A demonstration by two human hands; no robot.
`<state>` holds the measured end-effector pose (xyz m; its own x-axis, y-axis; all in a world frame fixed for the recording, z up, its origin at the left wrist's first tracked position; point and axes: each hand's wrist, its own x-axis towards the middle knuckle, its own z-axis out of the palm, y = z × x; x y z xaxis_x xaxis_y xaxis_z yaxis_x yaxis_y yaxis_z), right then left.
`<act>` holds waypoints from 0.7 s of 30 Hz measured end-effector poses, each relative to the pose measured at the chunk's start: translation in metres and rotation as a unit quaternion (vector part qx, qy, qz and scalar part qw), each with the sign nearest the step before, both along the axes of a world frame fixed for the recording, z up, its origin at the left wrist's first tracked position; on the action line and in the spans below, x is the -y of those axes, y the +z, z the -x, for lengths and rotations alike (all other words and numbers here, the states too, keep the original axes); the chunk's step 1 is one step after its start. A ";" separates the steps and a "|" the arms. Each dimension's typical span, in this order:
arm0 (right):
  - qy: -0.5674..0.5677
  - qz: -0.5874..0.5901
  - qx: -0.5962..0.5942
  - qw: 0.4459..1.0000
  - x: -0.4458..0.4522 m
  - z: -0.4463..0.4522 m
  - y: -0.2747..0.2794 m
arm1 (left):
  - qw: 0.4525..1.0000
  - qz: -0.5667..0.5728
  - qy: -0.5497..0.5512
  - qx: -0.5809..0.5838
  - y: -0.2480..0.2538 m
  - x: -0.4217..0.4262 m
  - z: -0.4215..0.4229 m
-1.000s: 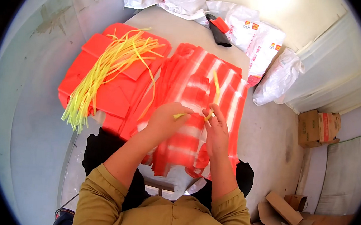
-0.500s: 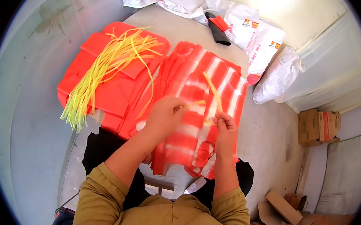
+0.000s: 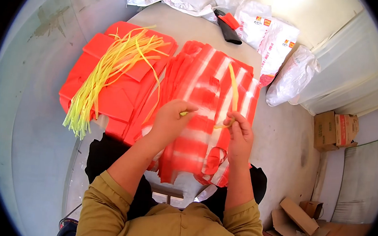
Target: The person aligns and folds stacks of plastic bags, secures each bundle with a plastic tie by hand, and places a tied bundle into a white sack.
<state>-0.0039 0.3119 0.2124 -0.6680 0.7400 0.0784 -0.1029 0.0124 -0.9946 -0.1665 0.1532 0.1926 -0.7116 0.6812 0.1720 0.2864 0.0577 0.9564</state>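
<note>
A stack of red-and-white striped plastic sheets or bags (image 3: 192, 135) lies in front of me under both hands. My right hand (image 3: 241, 135) is closed in a pinch on a yellow plastic strip (image 3: 235, 92); one end stands up away from me, and a short length sticks out to the left. My left hand (image 3: 173, 117) is closed over the middle of the stack, with a small bit of yellow strip showing at its fingertips. Whether both hands hold one strip cannot be made out. To the left, a bundle of yellow strips (image 3: 108, 75) lies on folded red plastic (image 3: 80, 73).
White printed sacks (image 3: 278, 47) stand along the far side of the grey table (image 3: 169, 22). A black roll with a red piece (image 3: 229, 28) lies at the far edge. Cardboard boxes (image 3: 335, 131) are at the right, and flattened cardboard (image 3: 298, 220) is at the lower right.
My right hand has moved slightly right, and the strip in it stands more upright. My left hand has shifted a little left; the yellow end beyond its fingers is much shorter.
</note>
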 end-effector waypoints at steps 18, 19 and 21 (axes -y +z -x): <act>0.099 -0.218 0.125 0.963 0.035 0.050 -0.003 | 0.963 -0.076 0.002 -0.259 0.014 0.000 -0.001; 0.110 -0.234 0.130 0.957 0.034 0.050 -0.005 | 0.966 -0.081 -0.012 -0.247 0.018 0.002 -0.002; 0.132 -0.265 0.138 0.945 0.029 0.050 -0.011 | 0.968 -0.101 -0.012 -0.231 0.021 0.000 -0.003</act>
